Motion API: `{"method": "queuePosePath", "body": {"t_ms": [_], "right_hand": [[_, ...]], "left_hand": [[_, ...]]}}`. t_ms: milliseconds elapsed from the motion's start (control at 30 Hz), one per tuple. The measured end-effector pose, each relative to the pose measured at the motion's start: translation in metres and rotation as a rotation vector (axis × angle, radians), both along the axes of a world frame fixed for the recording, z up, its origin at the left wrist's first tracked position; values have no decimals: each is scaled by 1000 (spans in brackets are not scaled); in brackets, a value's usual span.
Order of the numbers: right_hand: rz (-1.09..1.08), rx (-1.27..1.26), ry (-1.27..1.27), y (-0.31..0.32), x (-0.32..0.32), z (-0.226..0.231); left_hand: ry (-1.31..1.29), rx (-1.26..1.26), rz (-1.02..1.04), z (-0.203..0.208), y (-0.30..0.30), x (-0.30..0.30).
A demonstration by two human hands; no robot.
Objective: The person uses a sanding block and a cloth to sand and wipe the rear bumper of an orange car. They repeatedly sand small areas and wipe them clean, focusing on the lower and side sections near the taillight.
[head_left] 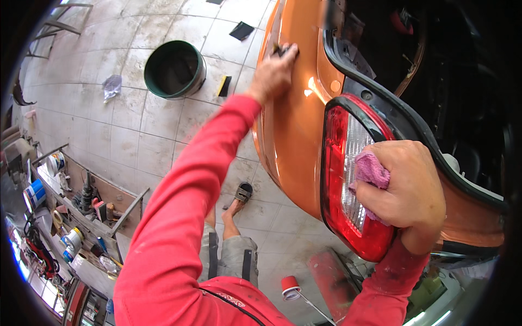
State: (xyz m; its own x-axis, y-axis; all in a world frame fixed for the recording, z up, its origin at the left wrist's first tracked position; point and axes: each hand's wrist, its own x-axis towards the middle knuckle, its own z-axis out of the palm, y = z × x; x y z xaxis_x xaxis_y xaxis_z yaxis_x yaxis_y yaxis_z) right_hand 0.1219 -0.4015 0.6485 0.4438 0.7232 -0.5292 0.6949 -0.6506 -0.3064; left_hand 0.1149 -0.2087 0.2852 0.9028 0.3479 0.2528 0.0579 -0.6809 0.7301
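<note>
My right hand [414, 182] is closed round a bunched pink cloth [372, 169]. It presses the cloth against the clear and red tail light [337, 146] of an orange car. Farther off, my left hand [274, 75] reaches out to the orange body panel [296, 125], its fingers curled at the panel's surface. Something small and dark, with a bit of yellow, shows at those fingertips; its kind is too hidden to tell. Black rubber trim [391, 89] borders the dark opening beside the light.
On the tiled floor stand a dark green bucket [201, 73], a yellow and black block [224, 86], a black sheet [241, 31] and a crumpled plastic bag [112, 87]. A cart [130, 212] with cans and tools is at left. A red cylinder [331, 277] lies near my right arm.
</note>
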Motion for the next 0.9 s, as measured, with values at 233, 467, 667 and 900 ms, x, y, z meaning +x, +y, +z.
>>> {"method": "queuePosePath", "body": {"t_ms": [233,467,667,900], "right_hand": [[28,3,-72,-16,0,-5],[55,-33,-41,1,1,2],[8,13,-62,-15,-1,-11],[45,-14,-23,3,1,-1]], "left_hand": [[-151,-188,-133,56,-146,-155],[-31,-24,-124,7,-3,-35],[-154,0,-152,21,-82,-109],[-37,40,15,3,-15,-31]]}}
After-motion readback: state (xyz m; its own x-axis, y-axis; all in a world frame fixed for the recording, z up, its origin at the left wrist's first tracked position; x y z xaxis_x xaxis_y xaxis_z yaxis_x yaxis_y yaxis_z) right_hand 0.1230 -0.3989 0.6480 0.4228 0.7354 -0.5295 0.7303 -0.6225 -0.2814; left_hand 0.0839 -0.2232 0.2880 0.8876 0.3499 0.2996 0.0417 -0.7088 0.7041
